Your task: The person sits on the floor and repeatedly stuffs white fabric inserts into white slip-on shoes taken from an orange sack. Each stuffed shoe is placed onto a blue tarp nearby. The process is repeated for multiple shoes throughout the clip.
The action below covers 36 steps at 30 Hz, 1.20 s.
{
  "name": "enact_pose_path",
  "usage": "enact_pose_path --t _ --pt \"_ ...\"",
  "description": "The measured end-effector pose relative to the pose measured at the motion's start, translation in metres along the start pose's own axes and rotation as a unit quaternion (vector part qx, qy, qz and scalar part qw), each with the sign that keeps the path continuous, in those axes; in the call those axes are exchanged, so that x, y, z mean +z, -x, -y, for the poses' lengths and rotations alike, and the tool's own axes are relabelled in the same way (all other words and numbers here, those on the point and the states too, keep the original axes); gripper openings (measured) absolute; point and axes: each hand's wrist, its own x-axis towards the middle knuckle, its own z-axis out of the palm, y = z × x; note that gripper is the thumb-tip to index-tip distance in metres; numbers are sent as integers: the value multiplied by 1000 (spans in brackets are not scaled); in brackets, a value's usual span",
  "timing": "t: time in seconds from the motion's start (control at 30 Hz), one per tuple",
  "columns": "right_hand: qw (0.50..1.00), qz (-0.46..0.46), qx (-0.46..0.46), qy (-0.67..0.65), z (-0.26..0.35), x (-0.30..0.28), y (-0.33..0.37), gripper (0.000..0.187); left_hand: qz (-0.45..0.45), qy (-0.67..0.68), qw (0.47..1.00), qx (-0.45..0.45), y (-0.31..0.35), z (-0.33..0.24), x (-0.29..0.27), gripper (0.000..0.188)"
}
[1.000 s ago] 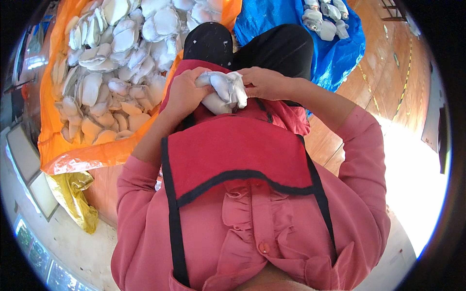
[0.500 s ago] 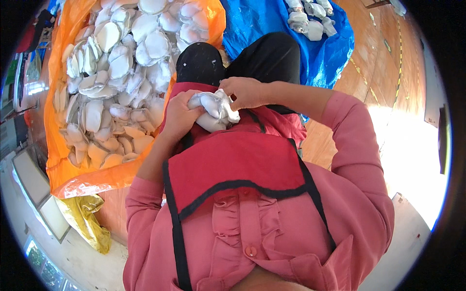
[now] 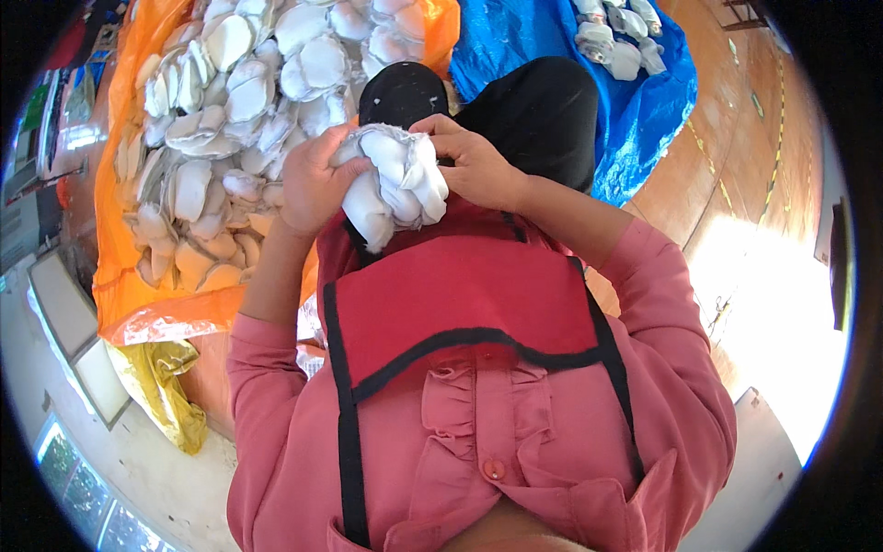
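Note:
A bundle of soft white pads (image 3: 397,179), rounded and fuzzy at the edges, is held up over my lap. My left hand (image 3: 315,179) grips its left side, with the thumb lying across the pads. On the upper right my right hand (image 3: 471,164) pinches the bundle's edge, its fingertips partly hidden behind the pads. Many similar loose white pads (image 3: 248,97) lie heaped on an orange plastic sheet (image 3: 124,285) to my left.
A blue plastic sheet (image 3: 524,46) lies ahead to the right, with several wrapped white bundles (image 3: 625,60) on it. My black-trousered knees (image 3: 543,110) stand between the sheets. A yellow sack (image 3: 166,400) rests at the lower left. Brown floor (image 3: 736,156) extends on the right.
Both hands have lifted the bundle slightly, and it looks more spread out, showing more pads. My left hand has shifted outward. The whole view has moved a little to the right.

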Motion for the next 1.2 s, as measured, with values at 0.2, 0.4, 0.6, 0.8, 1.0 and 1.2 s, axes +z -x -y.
enact_pose_path --t 0.2,0.4,0.6,0.8,1.0,1.2 --pt "996 -56 41 -49 16 14 1 22 -17 -55 998 7 13 34 -11 43" --pt "962 -181 115 -167 -34 51 -6 25 -80 227 955 -171 14 33 2 53" --pt "877 -211 181 -392 -50 56 -17 24 -19 203 944 -260 37 12 12 50" --pt "848 -122 205 -472 -17 60 -11 27 -155 95 964 -196 35 7 39 43" --pt "869 -124 217 -428 -10 56 -4 26 -206 104 961 -155 32 32 32 28" --pt "820 -235 223 -471 -2 57 -18 23 -258 -35 961 -87 46 18 25 35"
